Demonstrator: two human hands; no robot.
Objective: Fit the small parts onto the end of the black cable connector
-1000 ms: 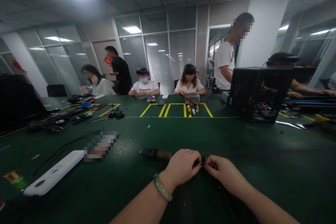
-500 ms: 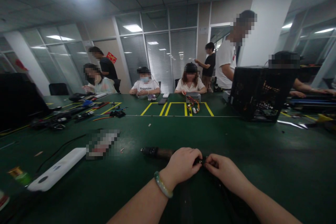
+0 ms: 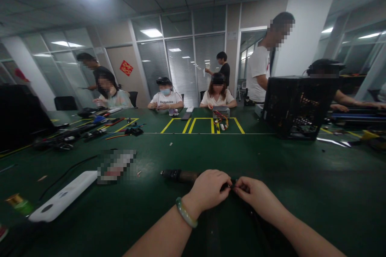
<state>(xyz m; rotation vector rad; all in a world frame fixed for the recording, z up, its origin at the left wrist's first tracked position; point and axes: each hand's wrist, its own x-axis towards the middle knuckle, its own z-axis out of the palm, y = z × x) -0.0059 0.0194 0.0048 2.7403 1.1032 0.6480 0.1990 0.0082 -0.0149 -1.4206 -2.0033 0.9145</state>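
My left hand [image 3: 209,188], with a green-and-white bangle [image 3: 186,213] at its wrist, is closed in a pinch low in the middle of the head view. The fingertips of my right hand [image 3: 256,194] meet it from the right, also pinched. Between them is a small dark piece with a shiny spot; its kind is too small to make out. A dark, cylindrical tool [image 3: 173,174], much like an inline electric screwdriver with its narrow tip to the left, lies on the green table [image 3: 181,154]. Its right end disappears behind my left hand, so contact with it is unclear.
A white power strip [image 3: 66,196] and a green bottle with a gold cap [image 3: 19,204] lie at left. Tangled cables [image 3: 57,140] are beyond. A black computer case [image 3: 295,108] stands at right; a power supply [image 3: 221,111] sits across the table. Several people surround it.
My hands keep almost the same pinch. In the background, two people in dark shirts have moved left. The view has shifted very slightly.
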